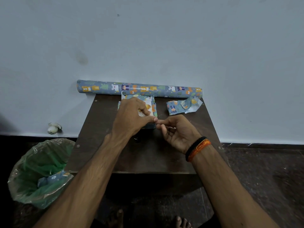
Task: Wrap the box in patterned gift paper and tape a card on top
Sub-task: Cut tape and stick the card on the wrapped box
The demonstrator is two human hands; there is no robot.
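The bench [148, 155] is small and dark, pushed up to the wall, with the paper roll [139, 88] lying along its far edge and a bin [37, 171] on the floor to the left holding an offcut. The box [152, 102], already wrapped, sits near the far middle of the bench, a scrap [182, 105] well to its right. On top lies the card [147, 106], pinned by the left hand [131, 117], fingers curled down on it. The right hand [177, 132] is palm up just beside, fingers bent, pinching at the left thumb; I'd guess a strip of tape hangs between them, though I can't see it. To do this well, keep the card square and pressed, draw the tape taut, then smooth it from card onto paper
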